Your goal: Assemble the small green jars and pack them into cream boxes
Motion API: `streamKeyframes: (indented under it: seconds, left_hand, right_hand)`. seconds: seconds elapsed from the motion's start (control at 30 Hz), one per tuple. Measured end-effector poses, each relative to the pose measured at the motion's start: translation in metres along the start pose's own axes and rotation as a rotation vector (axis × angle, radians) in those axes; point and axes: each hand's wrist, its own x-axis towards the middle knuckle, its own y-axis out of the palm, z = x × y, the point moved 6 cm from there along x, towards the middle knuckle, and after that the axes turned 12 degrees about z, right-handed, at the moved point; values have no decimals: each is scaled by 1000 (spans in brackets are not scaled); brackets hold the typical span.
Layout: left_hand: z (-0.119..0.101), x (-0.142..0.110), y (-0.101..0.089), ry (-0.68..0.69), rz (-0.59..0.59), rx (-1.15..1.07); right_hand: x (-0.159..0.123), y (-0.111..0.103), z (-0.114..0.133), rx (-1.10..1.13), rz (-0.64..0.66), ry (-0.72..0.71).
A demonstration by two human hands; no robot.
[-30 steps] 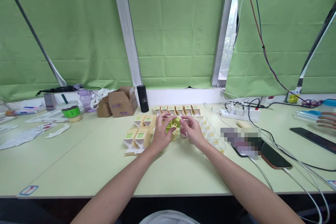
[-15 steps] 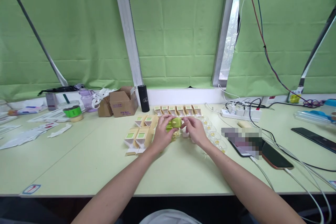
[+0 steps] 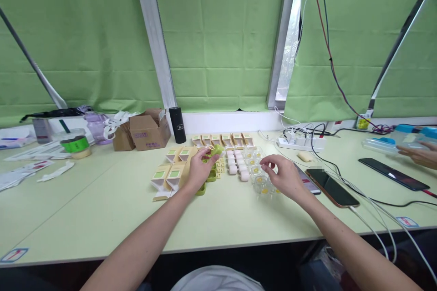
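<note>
My left hand [image 3: 200,168] pinches a small rounded green case [image 3: 217,149] above the table. Below it lie green open trays [image 3: 211,176], partly hidden by the hand, and small pale yellow square pieces [image 3: 221,163]. To the right, pinkish-white rounded pieces [image 3: 243,175] stand in two columns. My right hand [image 3: 285,175] hovers at the right edge of clear plastic cups [image 3: 261,185] with yellow spots inside. Its fingers are bent and apart, and nothing shows between them. Cream folded card boxes [image 3: 174,175] with green labels lie left of my left hand.
A row of cream boxes [image 3: 226,140] runs along the back, near a black bottle [image 3: 177,125] and a cardboard box [image 3: 148,132]. Phones [image 3: 331,186] and cables lie right of my right hand. Another person's hand [image 3: 421,153] is at the far right.
My right hand has left the green case and moved right to the clear cups. My left hand keeps the case. The view has turned slightly right, and another person's hand now shows.
</note>
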Motion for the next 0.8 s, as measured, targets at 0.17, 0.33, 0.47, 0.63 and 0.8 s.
streamKeyframes:
  seconds: [0.17, 0.33, 0.47, 0.63, 0.8]
  left_hand:
    - [1, 1, -3, -36, -37, -14]
    - [0, 0, -3, -41, -37, -15]
    - [0, 1, -3, -36, -43, -35]
    - [2, 1, -2, -56, -31, -58]
    - [7, 1, -5, -84, -53, -73]
  right_hand:
    - [-31, 8, 1, -283, 95, -121]
    - [-45, 24, 2, -460, 148, -162]
    - [-47, 26, 4, -433, 171, -148]
    - [-30, 11, 19, -75, 156, -171]
    - [20, 18, 33, 661, 172, -122]
